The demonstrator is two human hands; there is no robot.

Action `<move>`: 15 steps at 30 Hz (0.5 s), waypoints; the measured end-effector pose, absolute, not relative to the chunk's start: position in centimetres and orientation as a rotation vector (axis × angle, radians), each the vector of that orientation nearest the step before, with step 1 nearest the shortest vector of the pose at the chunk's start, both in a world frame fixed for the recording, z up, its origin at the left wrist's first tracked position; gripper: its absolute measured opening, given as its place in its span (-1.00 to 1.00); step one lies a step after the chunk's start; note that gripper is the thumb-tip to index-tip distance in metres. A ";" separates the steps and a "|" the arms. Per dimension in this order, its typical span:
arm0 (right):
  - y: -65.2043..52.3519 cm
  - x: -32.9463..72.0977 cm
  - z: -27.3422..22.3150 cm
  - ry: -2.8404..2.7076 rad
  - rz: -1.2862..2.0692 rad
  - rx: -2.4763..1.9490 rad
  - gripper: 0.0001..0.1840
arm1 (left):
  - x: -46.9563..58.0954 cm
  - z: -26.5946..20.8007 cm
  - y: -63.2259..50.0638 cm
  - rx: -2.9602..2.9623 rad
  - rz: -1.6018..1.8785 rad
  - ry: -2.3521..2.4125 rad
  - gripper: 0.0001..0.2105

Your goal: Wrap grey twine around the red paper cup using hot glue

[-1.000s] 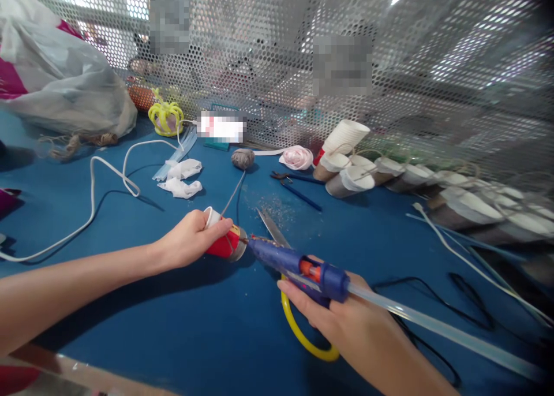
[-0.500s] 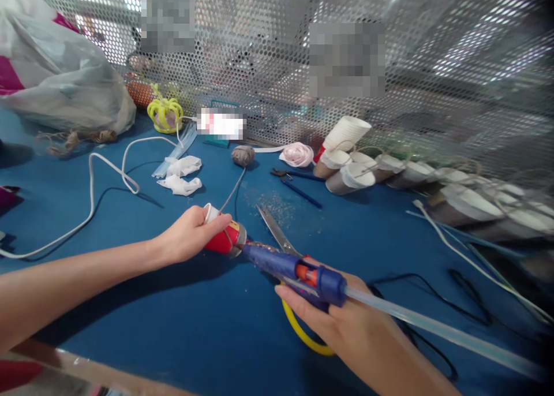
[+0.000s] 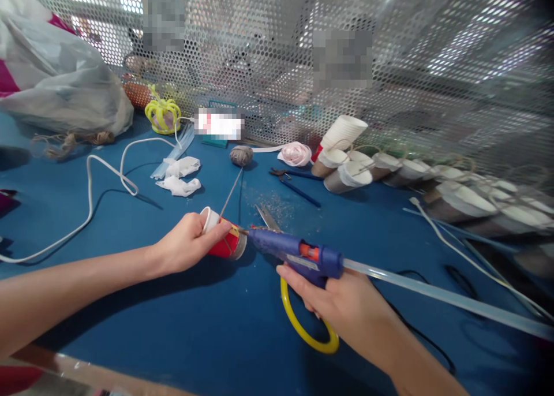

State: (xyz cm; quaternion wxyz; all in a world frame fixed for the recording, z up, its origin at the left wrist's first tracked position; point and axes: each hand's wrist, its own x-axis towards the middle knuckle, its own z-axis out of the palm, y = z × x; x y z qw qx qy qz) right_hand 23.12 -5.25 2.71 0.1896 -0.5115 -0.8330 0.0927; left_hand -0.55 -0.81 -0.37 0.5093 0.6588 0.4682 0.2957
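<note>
My left hand (image 3: 190,243) is closed around a red paper cup (image 3: 225,247) with a white rim, tilted on its side above the table. Grey-brown yarn is wound round the cup's far end, and a strand runs taut from it to a small yarn ball (image 3: 241,155). In my right hand (image 3: 333,303) is a blue glue gun (image 3: 289,254) with a long clear glue stick out of its back. The gun's nozzle meets the cup near my left thumb. Beneath the gun lie scissors (image 3: 309,335) with yellow handles, partly hidden.
Blue-handled pliers (image 3: 298,188) and a pink fabric rose (image 3: 295,153) lie beyond the scissors. Several paper cups (image 3: 348,176) with twine handles line the right back, by a perforated metal panel (image 3: 268,84). A white cable (image 3: 90,194) curls on the left near crumpled tissues (image 3: 178,185).
The glue gun's nozzle has moved up along the cup, from its lower end toward my left thumb. My right hand has risen slightly with it, showing more of the yellow handle.
</note>
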 end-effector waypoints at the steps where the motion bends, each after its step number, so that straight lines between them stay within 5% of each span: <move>1: -5.2 22.8 2.9 -2.299 0.306 -1.470 -0.58 | -0.6 -0.4 -0.8 1.592 0.709 1.135 -0.57; 8: -4.6 21.2 4.3 -2.165 0.550 -1.650 -0.57 | -0.7 -0.1 -1.0 1.636 0.712 1.146 -0.58; 15: -4.8 21.8 3.7 -2.209 0.410 -1.599 -0.65 | -0.7 -0.1 -0.8 1.632 0.692 1.125 -0.58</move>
